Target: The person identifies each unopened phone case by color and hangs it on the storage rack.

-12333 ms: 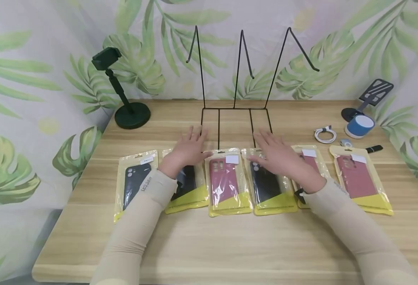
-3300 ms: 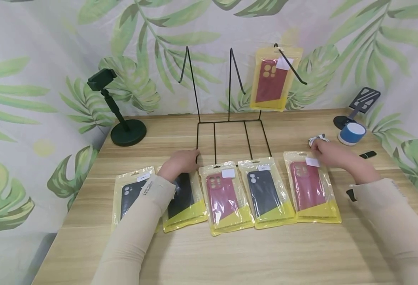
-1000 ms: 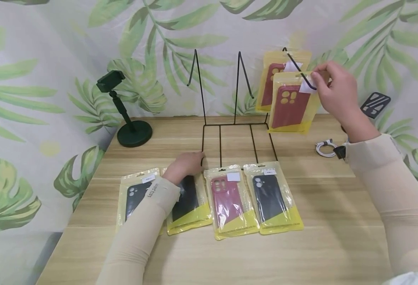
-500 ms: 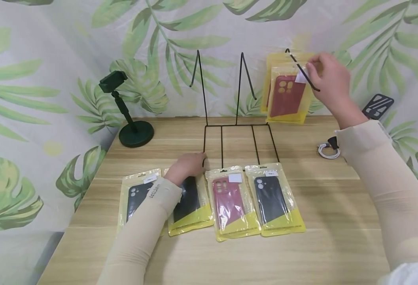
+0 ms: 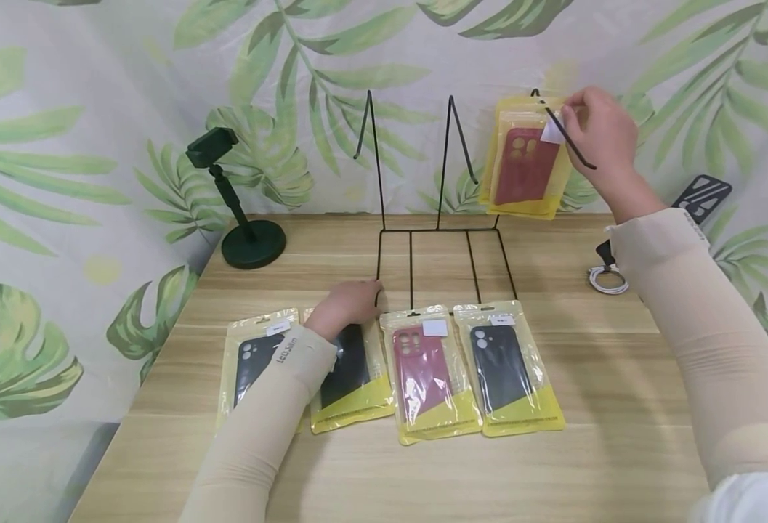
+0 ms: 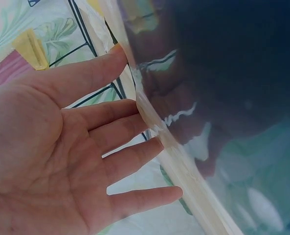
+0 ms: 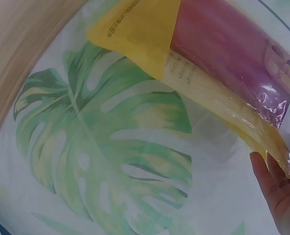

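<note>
My right hand (image 5: 602, 134) pinches the top right corner of a bagged red phone case (image 5: 526, 167), beside the wire rack's right hook (image 5: 573, 149). The hook runs through the top of the bag. Another bagged case (image 5: 491, 174) hangs behind it, mostly covered. My left hand (image 5: 347, 305) rests at the front left of the black wire rack (image 5: 411, 269), fingers spread and nearly straight in the left wrist view. Beneath that hand lies a bagged dark case (image 5: 347, 370). Beside it lie a bagged pink case (image 5: 423, 378) and two more bagged dark cases (image 5: 501, 370), (image 5: 249, 363).
A dark green phone stand (image 5: 253, 243) stands at the back left. At the right are a coiled white cable (image 5: 608, 282) and a black phone stand (image 5: 702, 196), partly behind my right arm. The rack's left hook (image 5: 362, 131) and middle hook (image 5: 463, 142) carry nothing. Leaf-patterned cloth backs the table.
Over the last second, my right hand has slid the red case's bag back along the right hook, close to the one behind. The left hand has stayed put.
</note>
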Available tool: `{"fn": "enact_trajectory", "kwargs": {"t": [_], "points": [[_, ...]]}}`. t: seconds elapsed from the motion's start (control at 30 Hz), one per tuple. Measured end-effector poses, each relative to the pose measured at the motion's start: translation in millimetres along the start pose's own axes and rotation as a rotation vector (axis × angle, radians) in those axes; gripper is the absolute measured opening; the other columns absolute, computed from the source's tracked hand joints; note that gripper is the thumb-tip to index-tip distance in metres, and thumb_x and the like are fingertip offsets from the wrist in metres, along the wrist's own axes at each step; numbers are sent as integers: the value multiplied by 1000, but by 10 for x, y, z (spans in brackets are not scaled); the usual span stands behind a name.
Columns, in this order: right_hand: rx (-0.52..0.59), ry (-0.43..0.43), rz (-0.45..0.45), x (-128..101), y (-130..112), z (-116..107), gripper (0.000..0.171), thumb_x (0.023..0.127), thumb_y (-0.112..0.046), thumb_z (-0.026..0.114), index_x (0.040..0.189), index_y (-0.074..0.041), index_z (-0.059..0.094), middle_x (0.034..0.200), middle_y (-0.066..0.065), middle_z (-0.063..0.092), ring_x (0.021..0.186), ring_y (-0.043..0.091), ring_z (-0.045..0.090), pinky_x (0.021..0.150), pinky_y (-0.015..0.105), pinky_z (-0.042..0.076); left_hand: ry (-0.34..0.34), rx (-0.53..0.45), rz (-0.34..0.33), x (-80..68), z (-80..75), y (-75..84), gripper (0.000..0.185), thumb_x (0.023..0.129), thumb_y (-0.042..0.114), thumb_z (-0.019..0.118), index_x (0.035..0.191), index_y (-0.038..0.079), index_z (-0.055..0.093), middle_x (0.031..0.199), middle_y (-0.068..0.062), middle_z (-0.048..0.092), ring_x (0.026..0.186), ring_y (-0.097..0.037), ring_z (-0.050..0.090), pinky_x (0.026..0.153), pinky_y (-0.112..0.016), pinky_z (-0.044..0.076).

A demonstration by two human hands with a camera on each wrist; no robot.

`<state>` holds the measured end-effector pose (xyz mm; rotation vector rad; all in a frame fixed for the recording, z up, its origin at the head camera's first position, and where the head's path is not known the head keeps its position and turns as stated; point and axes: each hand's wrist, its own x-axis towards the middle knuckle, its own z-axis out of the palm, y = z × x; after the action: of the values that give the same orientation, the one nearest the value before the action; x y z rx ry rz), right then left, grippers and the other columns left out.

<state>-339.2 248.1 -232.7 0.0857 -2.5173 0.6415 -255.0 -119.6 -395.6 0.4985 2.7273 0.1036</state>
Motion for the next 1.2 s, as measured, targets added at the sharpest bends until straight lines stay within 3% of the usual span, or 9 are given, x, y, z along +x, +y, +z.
{"fn": "enact_trajectory", "kwargs": {"t": [0.2, 0.4, 0.63, 0.8, 0.97, 1.1, 1.2], "points": [[4, 8, 13, 0, 26, -6, 44, 105, -37, 39, 128, -5, 58, 131, 17, 61, 114, 39, 57, 89, 51, 39, -1, -8, 11, -2, -18, 9, 60, 99, 27, 57, 151, 5, 38, 151, -17, 47, 134, -36, 51, 110, -49, 42], [9, 37, 26, -105, 97, -30, 47, 104, -39, 41, 141, -11, 49, 145, 11, 49, 121, 33, 55, 88, 49, 39, -1, -6, 15, -26, -44, 13, 59, 99, 27, 58, 150, 4, 40, 149, -18, 49, 131, -37, 53, 108, -49, 43], [58, 89, 17, -521, 249, -30, 50, 101, -26, 50, 147, -9, 39, 142, 17, 46, 127, 34, 48, 96, 54, 41, -3, -22, 9, -24, -57, 18, 54, 99, 26, 58, 147, 4, 45, 145, -19, 53, 127, -36, 56, 108, -49, 44], [50, 50, 5, -874, 308, 39, 57, 100, -26, 55, 149, -6, 37, 140, 22, 48, 124, 39, 48, 91, 57, 41, 13, -27, 5, -21, -60, 16, 50, 98, 25, 58, 142, 4, 49, 138, -19, 59, 120, -35, 60, 104, -49, 46], [-9, -109, -46, -1262, 347, 167, 58, 100, -25, 56, 148, 2, 37, 137, 29, 47, 122, 47, 46, 91, 62, 41, 12, -19, 8, -23, -48, 21, 48, 98, 25, 57, 141, 4, 50, 138, -19, 59, 118, -35, 61, 104, -49, 47], [-77, -340, -129, -1524, 361, 314, 54, 98, -21, 58, 143, 6, 43, 137, 32, 47, 126, 50, 44, 103, 63, 38, 3, -25, 3, -20, -41, 35, 51, 99, 25, 57, 144, 4, 48, 142, -19, 56, 121, -34, 60, 106, -48, 45], [-136, -535, -240, -1681, 364, 464, 46, 98, -21, 60, 135, 5, 53, 134, 29, 55, 123, 48, 51, 101, 62, 42, -5, -27, -2, -11, -37, 44, 53, 99, 25, 57, 147, 4, 45, 145, -19, 54, 124, -34, 58, 107, -48, 44]]}}
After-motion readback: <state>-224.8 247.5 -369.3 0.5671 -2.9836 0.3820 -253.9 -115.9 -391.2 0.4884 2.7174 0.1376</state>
